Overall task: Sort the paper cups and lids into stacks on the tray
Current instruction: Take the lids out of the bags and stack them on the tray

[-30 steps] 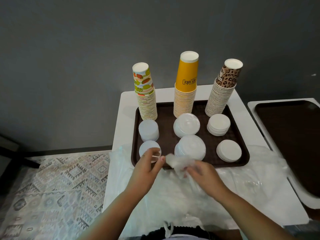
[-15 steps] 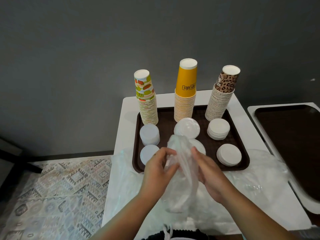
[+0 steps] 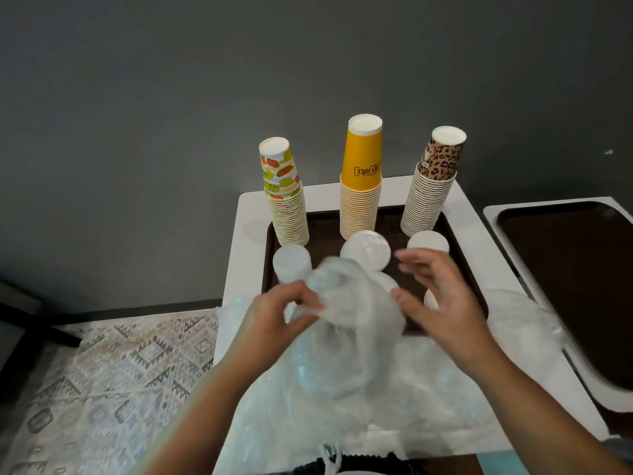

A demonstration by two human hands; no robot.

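Three upside-down cup stacks stand along the far edge of the brown tray (image 3: 394,219): the fruit-print cups (image 3: 287,197) on the left, the yellow cups (image 3: 361,186) in the middle and the leopard-print cups (image 3: 433,190) on the right. Just near of them lie piles of lids: a frosted pile (image 3: 292,262) at left, a clear domed pile (image 3: 364,250) in the middle and a white pile (image 3: 428,241) at right; other piles nearer still are mostly hidden behind the hands.

Above the tray's near edge the left hand (image 3: 274,317) pinches a crumpled clear plastic bag (image 3: 346,323), its grip closed on the film. The right hand (image 3: 435,296) hovers just right of the bag with the fingers spread and loosely bent, its grip wide and holding nothing.

The tray sits on a white desk (image 3: 246,214), whose near part is covered with more clear plastic sheeting (image 3: 376,406). A second brown tray (image 3: 575,275) lies on the right, and a patterned rug (image 3: 113,378) covers the floor on the left.
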